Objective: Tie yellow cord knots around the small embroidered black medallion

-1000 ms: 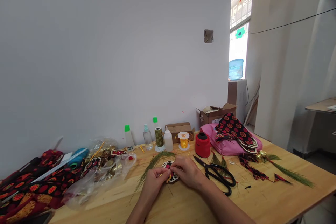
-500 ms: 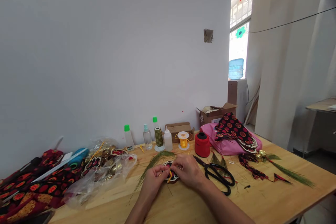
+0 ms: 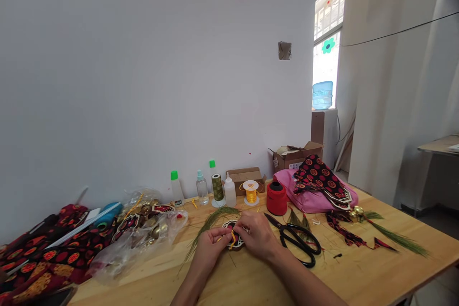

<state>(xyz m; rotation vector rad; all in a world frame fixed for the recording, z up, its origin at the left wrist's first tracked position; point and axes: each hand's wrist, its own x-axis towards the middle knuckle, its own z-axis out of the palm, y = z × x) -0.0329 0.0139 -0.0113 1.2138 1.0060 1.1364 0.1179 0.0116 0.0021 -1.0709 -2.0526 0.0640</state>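
Note:
My left hand (image 3: 210,247) and my right hand (image 3: 257,235) meet over a small black, red and white patterned ornament (image 3: 231,225) lying on the wooden table (image 3: 358,272). The fingers of both hands are pinched on a thin yellow cord (image 3: 233,238) at the ornament's near edge. A bundle of green feather strands (image 3: 210,224) fans out from under the ornament toward the left. Black scissors (image 3: 299,241) lie just right of my right hand.
Behind the hands stand glue bottles (image 3: 175,189), an olive thread cone (image 3: 217,188), a yellow cord spool (image 3: 251,192) and a red thread cone (image 3: 276,198). A clear bag of bells (image 3: 139,236) and patterned cloth (image 3: 39,258) lie left; pink cloth (image 3: 308,196) and cardboard boxes (image 3: 294,155) right.
The hands stay at the ornament with small finger movements; the yellow cord loop between them now shows more clearly.

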